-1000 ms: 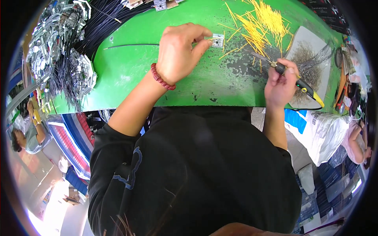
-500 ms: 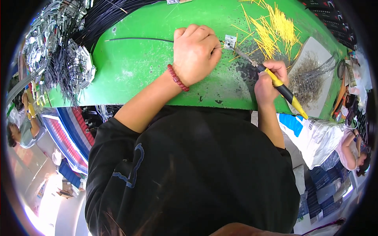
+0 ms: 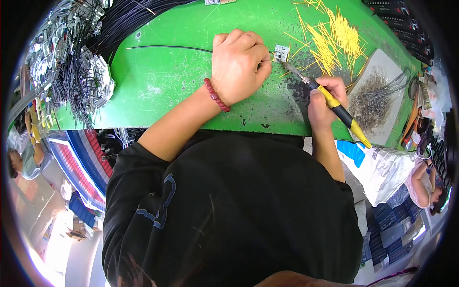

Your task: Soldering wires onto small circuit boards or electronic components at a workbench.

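Note:
My left hand (image 3: 240, 64) is closed around a black cable (image 3: 167, 47), whose stripped far end lies out to the left on the green table. A thin wire reaches from beside its thumb toward a small white circuit board (image 3: 281, 51); the exact grip is hidden under the fingers. In my right hand (image 3: 324, 105) is a yellow-and-black soldering iron (image 3: 343, 115), held like a pen. Its metal tip meets the board's lower left edge, near the wire end; whether they touch I cannot tell.
Yellow wires (image 3: 330, 40) lie scattered beyond the iron. A pale slab (image 3: 389, 69) with dark residue and wire strands sits at the right. Black cables (image 3: 129, 19) and wired metal-framed parts (image 3: 98, 79) pile up at the left of the green table (image 3: 162, 95). Other people sit at both sides.
The iron's tip has shifted slightly left along the board to its lower left edge. My left hand keeps its place with the cable.

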Demonstrator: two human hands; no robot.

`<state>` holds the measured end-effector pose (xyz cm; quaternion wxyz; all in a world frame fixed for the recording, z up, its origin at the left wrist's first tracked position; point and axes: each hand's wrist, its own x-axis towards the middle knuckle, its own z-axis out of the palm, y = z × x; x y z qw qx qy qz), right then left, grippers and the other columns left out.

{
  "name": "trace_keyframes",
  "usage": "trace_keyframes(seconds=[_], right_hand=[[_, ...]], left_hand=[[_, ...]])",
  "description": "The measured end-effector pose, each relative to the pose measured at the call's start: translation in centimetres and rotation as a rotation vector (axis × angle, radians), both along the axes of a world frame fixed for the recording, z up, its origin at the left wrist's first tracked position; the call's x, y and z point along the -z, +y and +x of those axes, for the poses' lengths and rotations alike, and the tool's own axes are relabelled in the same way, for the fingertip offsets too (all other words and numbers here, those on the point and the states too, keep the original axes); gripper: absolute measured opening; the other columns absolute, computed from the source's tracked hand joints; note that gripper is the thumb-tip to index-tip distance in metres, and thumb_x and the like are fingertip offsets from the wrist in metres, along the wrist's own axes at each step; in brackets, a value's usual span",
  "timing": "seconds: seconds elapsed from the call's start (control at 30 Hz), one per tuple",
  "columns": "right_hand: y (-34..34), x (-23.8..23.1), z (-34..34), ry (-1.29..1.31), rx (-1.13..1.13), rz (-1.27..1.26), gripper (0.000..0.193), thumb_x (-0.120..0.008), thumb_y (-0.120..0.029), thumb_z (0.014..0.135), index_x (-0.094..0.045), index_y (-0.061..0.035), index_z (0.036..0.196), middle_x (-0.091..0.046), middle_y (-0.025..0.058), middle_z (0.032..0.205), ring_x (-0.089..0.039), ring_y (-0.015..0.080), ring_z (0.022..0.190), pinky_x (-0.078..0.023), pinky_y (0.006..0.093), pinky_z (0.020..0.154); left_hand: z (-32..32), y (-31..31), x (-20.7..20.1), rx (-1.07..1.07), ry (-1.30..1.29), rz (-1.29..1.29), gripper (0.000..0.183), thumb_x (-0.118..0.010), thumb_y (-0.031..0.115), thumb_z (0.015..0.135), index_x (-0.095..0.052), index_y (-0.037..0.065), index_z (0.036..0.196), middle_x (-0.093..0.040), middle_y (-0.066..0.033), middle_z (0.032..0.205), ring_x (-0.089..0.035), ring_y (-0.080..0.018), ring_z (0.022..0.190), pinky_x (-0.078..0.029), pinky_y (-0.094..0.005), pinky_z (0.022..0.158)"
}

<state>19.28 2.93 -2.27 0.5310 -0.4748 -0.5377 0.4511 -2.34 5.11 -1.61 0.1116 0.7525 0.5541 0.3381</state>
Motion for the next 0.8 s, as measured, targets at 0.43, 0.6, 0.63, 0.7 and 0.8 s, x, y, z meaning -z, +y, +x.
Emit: trace_keyframes(seconds=[0.43, 0.6, 0.63, 0.7, 0.8], right_hand=[[0.7, -1.1, -1.4, -0.089, -0.14, -0.013, 0.042, -0.054, -0.008, 0.093, -0.042, -0.001, 0.133, -0.066, 0.0203, 0.104, -0.05, 0.0086, 0.064, -0.043, 0.0205, 0.061], [2.3, -0.8, -2.0, -0.537, -0.282, 0.292, 0.027, -0.058, -0.002, 0.092, -0.061, -0.0028, 0.119, -0.071, 0.0137, 0.099, -0.058, 0.0084, 0.065, -0.047, 0.0213, 0.057], [2.4, -0.6, -2.4, -0.56, -0.291, 0.353, 0.027, -0.058, -0.002, 0.092, -0.061, -0.0026, 0.119, -0.071, 0.0139, 0.099, -0.059, 0.0093, 0.067, -0.047, 0.0223, 0.058], [2.4, -0.2, -2.6, -0.555, -0.29, 0.372, 0.027, -0.057, -0.003, 0.093, -0.06, -0.0016, 0.12, -0.071, 0.0138, 0.099, -0.06, 0.0114, 0.07, -0.049, 0.0249, 0.063], [2.6, 1.1, -1.8, -0.497, -0.203, 0.437, 0.03, -0.055, -0.011, 0.096, -0.054, 0.0002, 0.125, -0.071, 0.0127, 0.098, -0.053, 0.009, 0.061, -0.046, 0.0232, 0.056]], left_hand=[[-0.3, 0.0, 0.1, -0.045, 0.024, 0.045, 0.009, -0.07, 0.012, 0.063, -0.062, 0.014, 0.065, -0.062, 0.0011, 0.081, -0.057, -0.0207, 0.081, -0.039, -0.0372, 0.071], [-0.3, -0.5, -0.7, -0.021, 0.017, 0.001, 0.009, -0.069, 0.016, 0.063, -0.061, 0.013, 0.067, -0.061, -0.0022, 0.084, -0.056, -0.0211, 0.083, -0.039, -0.0385, 0.074], [-0.3, -0.7, -0.7, -0.026, 0.019, -0.016, 0.009, -0.069, 0.016, 0.063, -0.061, 0.013, 0.068, -0.061, -0.0027, 0.085, -0.056, -0.0212, 0.084, -0.038, -0.0387, 0.075], [-0.7, -1.0, -0.5, 0.005, 0.003, -0.011, 0.01, -0.069, 0.017, 0.066, -0.063, 0.013, 0.073, -0.061, -0.0025, 0.086, -0.056, -0.0215, 0.086, -0.04, -0.0389, 0.078], [-3.4, -1.9, -2.4, 0.015, -0.062, -0.017, 0.015, -0.072, 0.018, 0.071, -0.065, 0.013, 0.083, -0.063, -0.0029, 0.091, -0.059, -0.0211, 0.093, -0.041, -0.0394, 0.085]])
